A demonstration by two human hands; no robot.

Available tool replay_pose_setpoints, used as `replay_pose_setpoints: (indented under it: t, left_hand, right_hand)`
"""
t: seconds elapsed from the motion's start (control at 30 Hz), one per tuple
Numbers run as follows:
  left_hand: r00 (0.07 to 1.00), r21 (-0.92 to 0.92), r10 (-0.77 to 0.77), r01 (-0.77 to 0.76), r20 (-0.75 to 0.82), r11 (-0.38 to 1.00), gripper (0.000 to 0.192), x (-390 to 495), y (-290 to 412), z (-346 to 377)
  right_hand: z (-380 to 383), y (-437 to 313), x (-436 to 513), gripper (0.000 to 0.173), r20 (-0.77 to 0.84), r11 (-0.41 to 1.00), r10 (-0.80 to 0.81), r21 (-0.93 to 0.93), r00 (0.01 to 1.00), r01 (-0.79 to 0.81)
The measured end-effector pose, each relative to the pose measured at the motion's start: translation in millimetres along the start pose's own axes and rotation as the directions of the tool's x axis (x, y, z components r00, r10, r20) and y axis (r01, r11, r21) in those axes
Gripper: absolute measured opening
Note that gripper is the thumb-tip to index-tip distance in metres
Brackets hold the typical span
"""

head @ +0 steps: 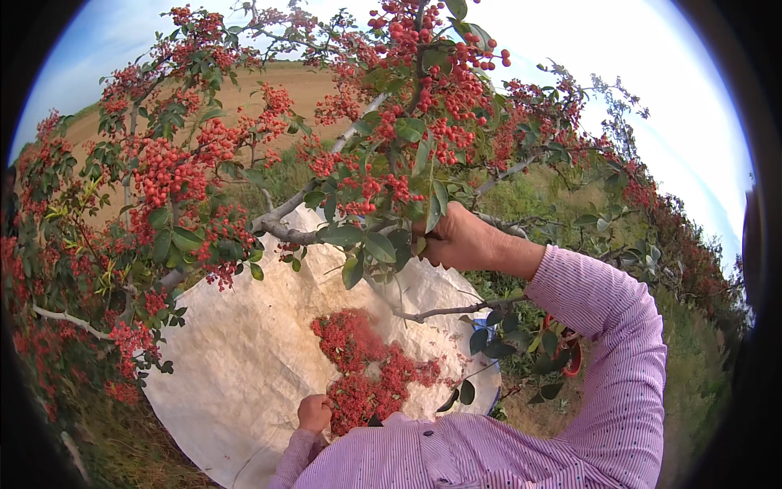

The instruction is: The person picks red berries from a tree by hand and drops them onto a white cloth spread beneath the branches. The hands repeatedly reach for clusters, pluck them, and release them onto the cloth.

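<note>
My right hand (455, 239) is raised among the leaves of a shrub at the centre, its fingers bent around a leafy twig or stem partly hidden by green leaves (380, 247). Just above it hang clusters of small red berries (372, 191). Low in the view my left hand (316, 413) is curled beside a heap of picked red berries (366, 391); whether it grips anything cannot be seen. The heap lies on a large pale sheet (244, 342) spread below the branches.
A thick grey branch (287, 229) crosses above the sheet, and a thinner bare one (443, 312) extends over its right part. More berry-laden boughs (165, 174) fill the left. A red curved object (573, 357) shows behind leaves near my right sleeve. Brown bare ground (293, 91) lies beyond.
</note>
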State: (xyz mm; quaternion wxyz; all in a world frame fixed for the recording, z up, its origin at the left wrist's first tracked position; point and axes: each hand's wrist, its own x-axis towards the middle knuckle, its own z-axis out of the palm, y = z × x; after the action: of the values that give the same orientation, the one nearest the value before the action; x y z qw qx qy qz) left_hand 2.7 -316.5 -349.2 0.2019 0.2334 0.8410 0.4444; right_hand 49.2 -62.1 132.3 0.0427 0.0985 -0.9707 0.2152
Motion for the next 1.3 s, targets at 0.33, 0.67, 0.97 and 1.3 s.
replay_pose_setpoints:
  t: [0.33,0.67,0.97,1.3]
  left_hand:
    - [0.327,0.114,0.54,-0.768,-0.775,0.63,0.011,8.4,286.7,-198.0]
    - [0.303,0.426,0.842,-0.756,-0.445,0.497,0.039,18.8,401.9,-244.6]
    - [0.67,-0.501,0.671,-0.72,-0.319,0.48,0.064,18.3,375.5,-225.7]
    - [0.609,-0.362,0.698,-0.791,-0.377,0.494,0.037,38.5,360.5,-209.6]
  right_hand:
    - [-4.3,-46.9,-28.0,0.007,-0.03,0.859,-0.417,-0.34,0.908,0.383]
    - [-9.1,-53.2,7.7,0.032,-0.427,0.802,-0.511,-0.549,0.746,0.235]
    - [3.7,-58.6,30.4,0.029,-0.415,0.756,-0.43,-0.651,0.802,0.068]
    - [15.9,-55.2,48.9,0.027,-0.513,0.847,-0.381,-0.527,0.769,0.069]
